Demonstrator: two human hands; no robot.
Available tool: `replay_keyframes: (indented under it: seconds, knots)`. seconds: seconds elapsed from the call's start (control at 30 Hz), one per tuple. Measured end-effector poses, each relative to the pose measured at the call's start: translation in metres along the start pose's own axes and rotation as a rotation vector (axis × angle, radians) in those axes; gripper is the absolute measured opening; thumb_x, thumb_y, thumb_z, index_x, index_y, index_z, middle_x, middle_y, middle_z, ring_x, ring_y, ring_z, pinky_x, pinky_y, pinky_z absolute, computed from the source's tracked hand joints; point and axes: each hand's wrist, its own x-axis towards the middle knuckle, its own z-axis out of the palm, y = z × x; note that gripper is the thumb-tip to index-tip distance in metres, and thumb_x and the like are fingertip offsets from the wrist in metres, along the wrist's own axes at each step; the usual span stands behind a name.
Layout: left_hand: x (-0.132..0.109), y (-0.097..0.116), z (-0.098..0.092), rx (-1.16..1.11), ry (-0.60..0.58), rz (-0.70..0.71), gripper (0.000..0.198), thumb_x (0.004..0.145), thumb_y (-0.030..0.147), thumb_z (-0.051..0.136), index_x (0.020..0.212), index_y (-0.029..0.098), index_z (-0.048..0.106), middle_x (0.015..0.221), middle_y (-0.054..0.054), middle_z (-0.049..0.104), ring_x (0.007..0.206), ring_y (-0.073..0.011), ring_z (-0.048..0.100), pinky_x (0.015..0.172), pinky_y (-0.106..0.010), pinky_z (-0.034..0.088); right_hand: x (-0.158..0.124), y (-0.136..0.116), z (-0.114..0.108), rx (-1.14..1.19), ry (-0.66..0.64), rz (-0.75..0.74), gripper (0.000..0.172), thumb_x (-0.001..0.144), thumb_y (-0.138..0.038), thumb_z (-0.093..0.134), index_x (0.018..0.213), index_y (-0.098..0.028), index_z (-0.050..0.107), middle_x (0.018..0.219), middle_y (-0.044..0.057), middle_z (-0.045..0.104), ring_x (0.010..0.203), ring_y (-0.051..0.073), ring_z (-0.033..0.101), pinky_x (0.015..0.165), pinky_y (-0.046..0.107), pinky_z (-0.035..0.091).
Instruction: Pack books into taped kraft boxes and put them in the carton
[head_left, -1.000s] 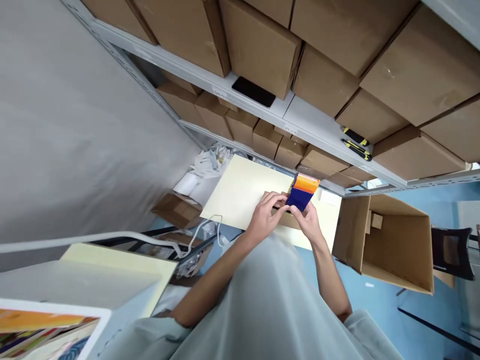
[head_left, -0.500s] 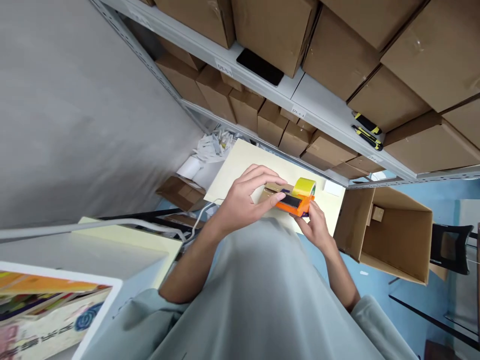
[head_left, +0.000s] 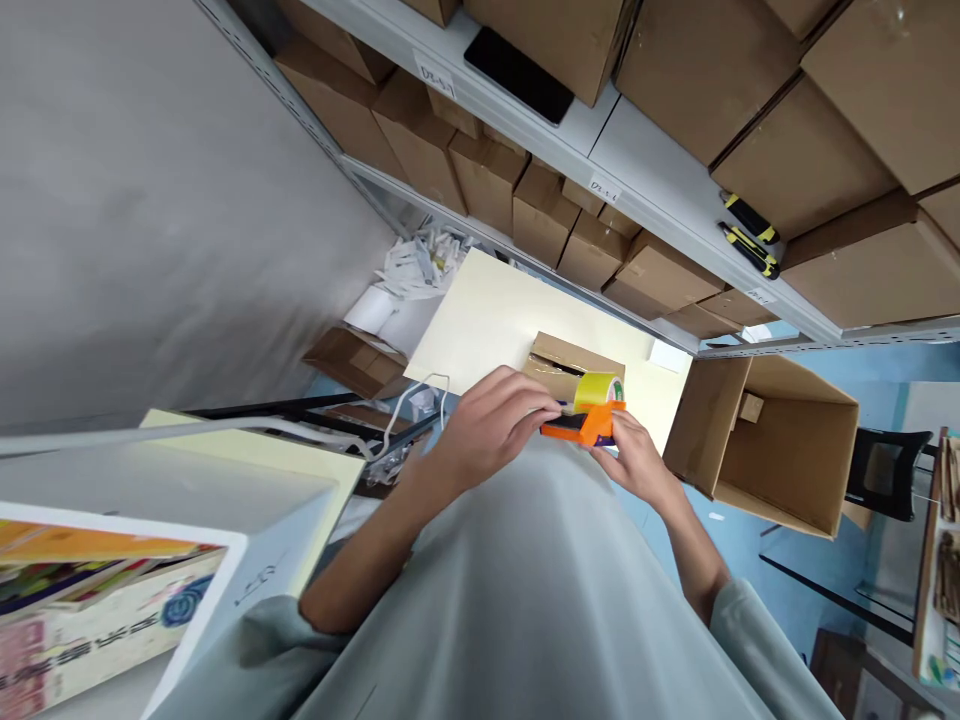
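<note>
An orange tape dispenser (head_left: 598, 423) with a yellow tape roll (head_left: 598, 391) is held near my body, at the near edge of a pale yellow tabletop (head_left: 480, 310). My right hand (head_left: 636, 456) is wrapped round its right end. The fingers of my left hand (head_left: 501, 422) are pinched together at the dispenser's left end; whether tape is between the fingertips is too small to tell. Just beyond the dispenser lies a flat cardboard box (head_left: 559, 360) on the tabletop, partly hidden by the roll and my left hand.
Shelves (head_left: 645, 180) with cardboard boxes run above the table, with a black phone-like slab (head_left: 519, 73) and two yellow-black cutters (head_left: 750, 235). An open carton (head_left: 784, 450) stands right. A white cable (head_left: 401, 410) and a white bin (head_left: 232, 560) are left.
My left hand's fingers have closed at the dispenser's left end. The dispenser has turned and moved slightly down in view, and the cardboard box beyond it now shows more.
</note>
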Motion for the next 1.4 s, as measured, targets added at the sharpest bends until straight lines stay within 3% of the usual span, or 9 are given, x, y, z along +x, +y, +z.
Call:
replay_keyframes:
  seconds: [0.13,0.3,0.43,0.6,0.83,1.07,1.23,1.4]
  knots:
    - [-0.029,-0.009,0.014,-0.083,-0.033,-0.165,0.021,0.110,0.030,0.061,0.096,0.024,0.074,0.090,-0.003,0.077,0.087,-0.0182,0.069,0.084,-0.031,0.059,-0.019,-0.008,-0.005,-0.049,-0.211,0.086,0.025,0.114,-0.047,0.056,0.108,-0.023,0.063,0.092,0.007,0.073,0.085,0.026,0.069,0.079,0.038,0.058]
    - [-0.044,-0.044,0.008,-0.152,0.126,-0.452,0.018,0.105,0.033,0.065,0.094,0.021,0.073,0.094,-0.003,0.076,0.083,-0.0161,0.068,0.081,-0.028,0.057,-0.029,0.002,-0.023,-0.111,-0.336,0.187,0.028,0.112,-0.050,0.057,0.102,-0.025,0.065,0.085,0.005,0.071,0.077,0.025,0.068,0.070,0.035,0.053]
    - [-0.037,-0.097,0.015,-0.306,0.136,-0.665,0.024,0.097,0.043,0.071,0.095,0.020,0.075,0.094,-0.003,0.076,0.083,-0.0173,0.068,0.082,-0.030,0.059,-0.004,0.025,-0.030,-0.179,-0.369,0.314,0.028,0.105,-0.052,0.067,0.099,-0.024,0.068,0.080,0.003,0.072,0.067,0.023,0.065,0.062,0.031,0.044]
    - [-0.031,-0.153,0.050,-0.574,0.165,-0.880,0.036,0.087,0.051,0.079,0.094,0.016,0.074,0.095,-0.007,0.076,0.084,-0.0181,0.069,0.071,-0.029,0.064,0.052,0.050,-0.031,-0.156,-0.401,0.530,0.050,0.099,-0.071,0.063,0.084,-0.024,0.068,0.063,-0.001,0.066,0.053,0.017,0.058,0.054,0.027,0.035]
    - [-0.038,-0.194,0.081,-0.728,0.219,-1.037,0.037,0.079,0.048,0.084,0.093,0.015,0.077,0.102,-0.010,0.081,0.098,-0.0231,0.075,0.081,-0.035,0.069,0.099,0.082,-0.032,0.057,-0.601,0.699,0.063,0.089,-0.083,0.067,0.085,-0.021,0.069,0.069,0.002,0.073,0.059,0.017,0.065,0.057,0.027,0.046]
    - [-0.046,-0.227,0.100,-0.715,0.179,-1.086,0.038,0.077,0.049,0.087,0.092,0.015,0.081,0.096,-0.010,0.082,0.096,-0.0251,0.076,0.078,-0.035,0.069,0.107,0.119,-0.005,0.044,-0.655,0.747,0.070,0.081,-0.090,0.064,0.081,-0.020,0.068,0.070,0.001,0.069,0.063,0.017,0.061,0.059,0.027,0.046]
    - [-0.052,-0.253,0.121,-0.690,0.128,-1.146,0.039,0.074,0.051,0.088,0.088,0.015,0.082,0.094,-0.010,0.083,0.093,-0.0261,0.076,0.078,-0.036,0.067,0.112,0.123,-0.002,0.013,-0.691,0.762,0.073,0.082,-0.092,0.061,0.084,-0.019,0.069,0.072,0.002,0.068,0.064,0.017,0.061,0.060,0.028,0.045]
    - [-0.047,-0.266,0.151,-0.744,0.007,-1.138,0.047,0.074,0.057,0.091,0.091,0.014,0.083,0.090,-0.013,0.083,0.095,-0.0294,0.078,0.090,-0.042,0.064,0.113,0.127,-0.001,0.002,-0.676,0.759,0.073,0.081,-0.093,0.061,0.079,-0.020,0.065,0.070,0.001,0.065,0.062,0.016,0.058,0.059,0.028,0.042]
